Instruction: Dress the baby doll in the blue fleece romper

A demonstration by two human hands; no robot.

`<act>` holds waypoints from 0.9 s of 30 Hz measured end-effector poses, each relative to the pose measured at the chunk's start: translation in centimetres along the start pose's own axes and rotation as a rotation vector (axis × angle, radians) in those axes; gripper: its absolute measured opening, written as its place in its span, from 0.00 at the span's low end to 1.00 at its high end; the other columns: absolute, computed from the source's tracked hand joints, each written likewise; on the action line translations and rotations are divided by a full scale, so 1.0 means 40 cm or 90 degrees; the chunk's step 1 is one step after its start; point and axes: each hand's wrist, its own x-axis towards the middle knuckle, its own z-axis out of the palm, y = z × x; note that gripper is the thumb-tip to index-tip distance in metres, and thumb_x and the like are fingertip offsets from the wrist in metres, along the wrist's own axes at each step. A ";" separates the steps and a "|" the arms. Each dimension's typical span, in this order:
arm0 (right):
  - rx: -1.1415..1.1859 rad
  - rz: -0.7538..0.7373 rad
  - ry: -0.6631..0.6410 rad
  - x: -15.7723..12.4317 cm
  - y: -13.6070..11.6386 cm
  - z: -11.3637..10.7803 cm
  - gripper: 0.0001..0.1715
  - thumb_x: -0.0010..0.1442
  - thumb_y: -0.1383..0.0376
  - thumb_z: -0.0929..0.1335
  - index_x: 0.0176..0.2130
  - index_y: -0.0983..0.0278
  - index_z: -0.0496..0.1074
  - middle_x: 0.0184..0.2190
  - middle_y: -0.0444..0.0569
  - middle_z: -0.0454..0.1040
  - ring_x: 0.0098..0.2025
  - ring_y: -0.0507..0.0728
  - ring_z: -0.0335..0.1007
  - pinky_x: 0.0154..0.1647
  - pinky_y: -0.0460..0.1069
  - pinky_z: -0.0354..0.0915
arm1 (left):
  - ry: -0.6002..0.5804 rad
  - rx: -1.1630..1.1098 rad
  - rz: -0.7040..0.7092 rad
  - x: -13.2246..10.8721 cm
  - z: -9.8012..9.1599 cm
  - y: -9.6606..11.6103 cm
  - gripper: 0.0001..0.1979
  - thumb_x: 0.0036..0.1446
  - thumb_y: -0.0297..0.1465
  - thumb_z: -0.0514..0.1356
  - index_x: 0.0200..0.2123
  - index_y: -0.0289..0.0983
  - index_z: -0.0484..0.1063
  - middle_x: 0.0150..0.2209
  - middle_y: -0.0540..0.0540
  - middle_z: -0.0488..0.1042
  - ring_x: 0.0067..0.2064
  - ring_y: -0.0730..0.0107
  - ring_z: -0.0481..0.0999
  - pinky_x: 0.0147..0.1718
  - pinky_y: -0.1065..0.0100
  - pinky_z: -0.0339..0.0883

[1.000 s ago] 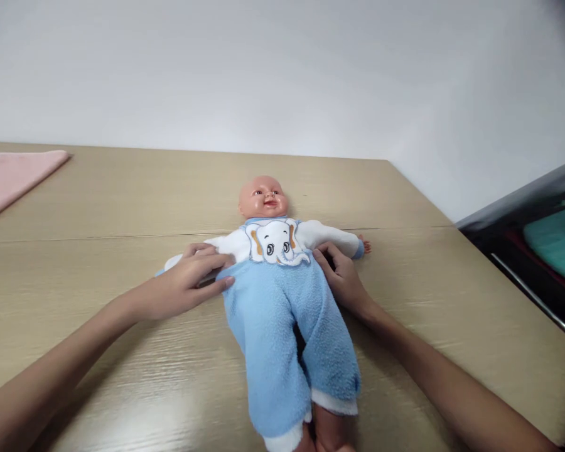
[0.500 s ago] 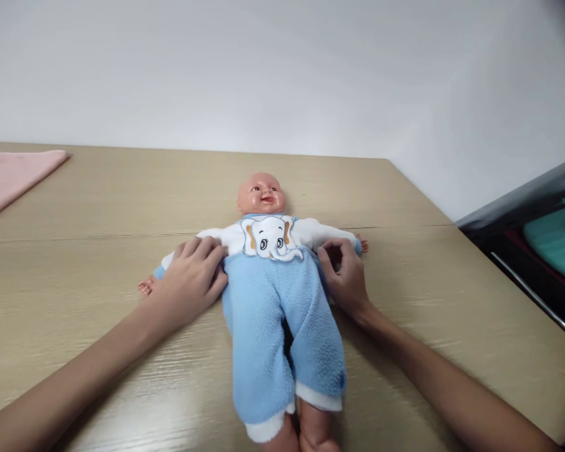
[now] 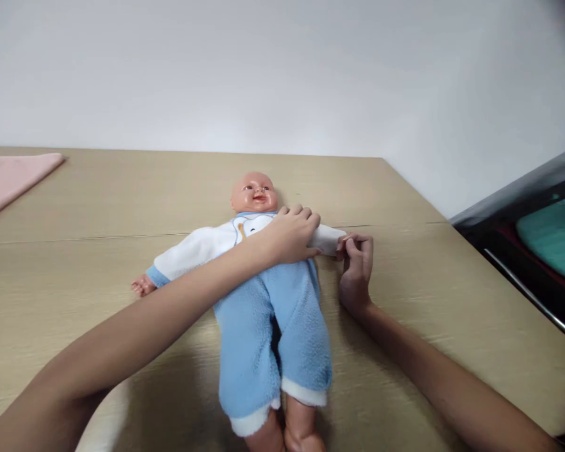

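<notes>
A baby doll lies face up on the table, in a fleece outfit with a white top, light blue trousers and an elephant patch that is mostly covered. My left hand reaches across the doll's chest, its fingers curled over the shoulder and upper sleeve on the right side of the view. Farther out on that same white sleeve, my right hand is closed in a pinch around the cuff end. The doll's hand on that side is hidden by my fingers. Its other arm stretches out to the left.
The wooden table has a seam running across it. A folded pink cloth lies at the far left. Behind the table stands a pale wall. Beyond the right edge is a dark-framed object with a teal surface.
My left hand has crossed from the doll's left-hand side in view to the opposite shoulder. My right hand has moved outward from beside the waist to the sleeve end. The doll has shifted slightly left.
</notes>
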 end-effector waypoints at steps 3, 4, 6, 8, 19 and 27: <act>0.044 0.032 0.005 0.004 0.005 -0.003 0.10 0.75 0.57 0.68 0.40 0.56 0.65 0.36 0.44 0.65 0.35 0.57 0.60 0.40 0.53 0.60 | -0.039 0.008 0.004 0.074 0.038 -0.003 0.30 0.65 0.39 0.73 0.63 0.29 0.72 0.63 0.28 0.78 0.65 0.39 0.74 0.60 0.49 0.70; 0.041 0.034 0.006 0.004 0.005 -0.003 0.11 0.76 0.56 0.67 0.40 0.56 0.65 0.35 0.44 0.65 0.34 0.57 0.60 0.40 0.53 0.59 | -0.040 0.006 0.004 0.086 0.048 -0.005 0.29 0.65 0.38 0.73 0.62 0.28 0.73 0.62 0.28 0.79 0.65 0.38 0.75 0.59 0.48 0.71; 0.020 0.030 0.005 0.002 0.002 -0.001 0.12 0.76 0.54 0.67 0.41 0.55 0.65 0.35 0.44 0.64 0.34 0.58 0.59 0.38 0.54 0.60 | -0.034 0.003 0.000 0.094 0.061 -0.006 0.26 0.67 0.38 0.71 0.60 0.26 0.74 0.60 0.26 0.80 0.64 0.37 0.75 0.58 0.47 0.73; -0.010 0.022 0.005 -0.001 -0.001 0.002 0.14 0.77 0.51 0.66 0.41 0.55 0.64 0.35 0.44 0.63 0.34 0.58 0.59 0.38 0.54 0.61 | -0.018 -0.001 -0.011 0.089 0.066 -0.007 0.23 0.69 0.39 0.68 0.58 0.27 0.75 0.59 0.25 0.81 0.63 0.35 0.76 0.56 0.45 0.74; 0.041 0.147 0.042 0.041 0.048 -0.024 0.23 0.72 0.42 0.66 0.38 0.54 0.60 0.32 0.41 0.61 0.27 0.57 0.57 0.29 0.53 0.58 | 0.198 -0.154 -0.106 0.060 0.010 -0.015 0.13 0.71 0.37 0.63 0.51 0.36 0.69 0.50 0.33 0.81 0.55 0.43 0.78 0.49 0.51 0.74; 0.072 0.173 0.022 0.031 0.034 -0.014 0.25 0.72 0.40 0.69 0.36 0.55 0.65 0.29 0.42 0.61 0.26 0.55 0.55 0.27 0.52 0.58 | 0.464 -0.481 -0.132 0.016 -0.037 -0.050 0.11 0.62 0.35 0.66 0.45 0.39 0.72 0.44 0.41 0.81 0.47 0.48 0.82 0.49 0.51 0.73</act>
